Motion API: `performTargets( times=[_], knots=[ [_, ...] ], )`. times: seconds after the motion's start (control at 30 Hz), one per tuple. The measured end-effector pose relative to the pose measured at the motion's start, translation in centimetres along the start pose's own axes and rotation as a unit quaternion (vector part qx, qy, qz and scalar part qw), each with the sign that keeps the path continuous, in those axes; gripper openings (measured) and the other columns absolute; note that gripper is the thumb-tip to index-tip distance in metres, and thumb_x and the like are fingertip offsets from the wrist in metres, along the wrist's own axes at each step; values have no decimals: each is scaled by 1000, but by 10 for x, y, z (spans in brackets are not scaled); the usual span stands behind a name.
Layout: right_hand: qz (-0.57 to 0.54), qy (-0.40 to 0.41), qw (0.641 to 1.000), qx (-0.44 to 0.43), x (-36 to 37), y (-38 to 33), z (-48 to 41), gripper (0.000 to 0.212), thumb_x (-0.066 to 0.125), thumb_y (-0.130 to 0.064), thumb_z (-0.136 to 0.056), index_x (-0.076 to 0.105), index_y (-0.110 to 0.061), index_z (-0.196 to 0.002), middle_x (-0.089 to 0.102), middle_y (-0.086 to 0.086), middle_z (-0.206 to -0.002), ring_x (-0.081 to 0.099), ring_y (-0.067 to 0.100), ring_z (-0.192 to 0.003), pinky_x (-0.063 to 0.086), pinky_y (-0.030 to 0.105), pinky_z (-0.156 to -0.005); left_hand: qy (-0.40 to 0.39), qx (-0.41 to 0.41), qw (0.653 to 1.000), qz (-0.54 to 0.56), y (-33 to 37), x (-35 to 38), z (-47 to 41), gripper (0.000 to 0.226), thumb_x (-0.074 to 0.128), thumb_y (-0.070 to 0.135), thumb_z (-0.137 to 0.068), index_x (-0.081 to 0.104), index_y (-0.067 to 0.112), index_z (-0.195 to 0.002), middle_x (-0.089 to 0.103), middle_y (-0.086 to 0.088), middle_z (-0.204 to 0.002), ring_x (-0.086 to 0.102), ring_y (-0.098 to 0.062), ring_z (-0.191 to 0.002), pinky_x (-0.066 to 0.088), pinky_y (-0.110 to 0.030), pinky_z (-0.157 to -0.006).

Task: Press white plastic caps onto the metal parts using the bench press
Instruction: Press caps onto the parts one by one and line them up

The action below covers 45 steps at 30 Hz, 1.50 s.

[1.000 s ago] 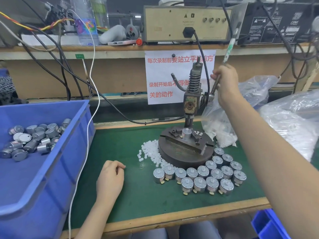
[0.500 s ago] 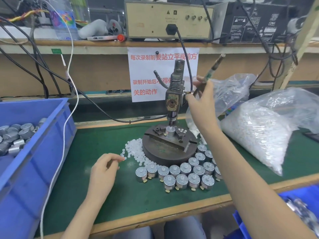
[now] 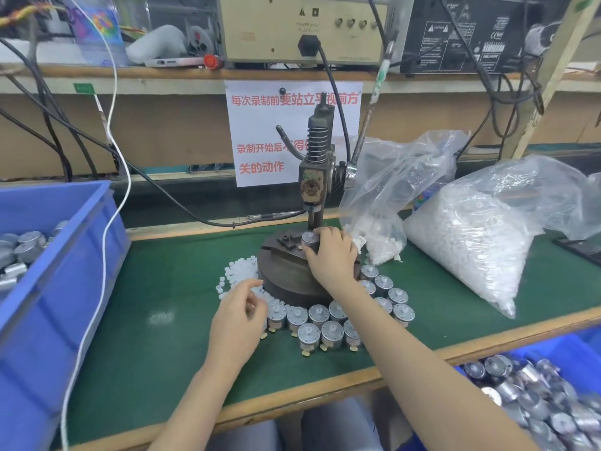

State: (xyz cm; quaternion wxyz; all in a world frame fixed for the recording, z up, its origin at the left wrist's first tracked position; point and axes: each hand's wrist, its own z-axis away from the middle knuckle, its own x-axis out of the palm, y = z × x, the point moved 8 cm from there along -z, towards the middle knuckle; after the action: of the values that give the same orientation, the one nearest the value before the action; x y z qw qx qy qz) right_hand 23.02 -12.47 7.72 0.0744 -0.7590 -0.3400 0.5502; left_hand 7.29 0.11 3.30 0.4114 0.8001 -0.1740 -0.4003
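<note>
Metal motor [image 3: 309,240] sits on the press [image 3: 313,190] base under the ram, the right hand [image 3: 331,255] grasping its sides, while the left hand [image 3: 239,317] hovers in front of the base over the loose caps [image 3: 232,275], fingertips pinched, though I cannot tell whether a cap is between them. Lifting carelessly could, I think, tip the motor or knock the finished motors [image 3: 320,323] ringing the base. Whether its cap is fully seated is hidden by the fingers.

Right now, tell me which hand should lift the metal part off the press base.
Right. The right hand already has its fingers around the metal part under the ram, while the left hand is down by the loose white caps.
</note>
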Motion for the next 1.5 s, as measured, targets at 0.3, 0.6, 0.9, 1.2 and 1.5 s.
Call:
performTargets(
  times=[0.3, 0.6, 0.9, 1.2, 1.5],
  knots=[
    [-205, 89, 975, 20, -64, 52, 33, 41, 64, -26, -86, 50, -10, -121, 55, 4, -115, 45, 19, -111, 37, 31, -93, -50, 138, 974, -171, 26, 14, 11, 24, 62, 15, -83, 63, 6, -105, 57, -4, -96, 51, -23, -94, 40, -28, -82],
    [-6, 6, 994, 112, -91, 164, 85, 39, 59, -15, -89, 53, -4, -127, 55, 20, -120, 46, 34, -115, 28, 33, -98, -58, 163, 967, -188, 33, 16, 14, 29, 54, 24, -76, 67, 4, -93, 57, -7, -86, 53, -28, -82, 45, -38, -77],
    [-60, -169, 982, 59, -56, 134, 96, 76, 66, -20, -80, 28, -22, -145, 18, 5, -153, 9, 23, -142, 12, 31, -114, -82, 173, 957, -218, 37, 18, 20, 52, 36, 45, -78, 67, 9, -98, 56, -6, -92, 52, -28, -89, 36, -38, -83],
    [-14, -99, 995, 15, -53, 127, 85, 68, 73, -45, -74, 46, -22, -132, 49, 0, -126, 29, 24, -128, 23, 31, -108, -100, 260, 942, -186, 95, 59, 45, 41, 44, 38, -78, 66, 12, -99, 59, -5, -99, 56, -28, -89, 26, -30, -87],
    [61, -24, 998, 19, -47, 122, 76, 52, 62, -56, -75, 50, -21, -111, 50, -3, -107, 43, 19, -105, 36, 34, -85, -147, 283, 908, -273, 109, 119, 47, 42, 47, 53, -74, 64, 20, -93, 61, -1, -102, 59, -23, -90, 31, -30, -84]
  ],
)
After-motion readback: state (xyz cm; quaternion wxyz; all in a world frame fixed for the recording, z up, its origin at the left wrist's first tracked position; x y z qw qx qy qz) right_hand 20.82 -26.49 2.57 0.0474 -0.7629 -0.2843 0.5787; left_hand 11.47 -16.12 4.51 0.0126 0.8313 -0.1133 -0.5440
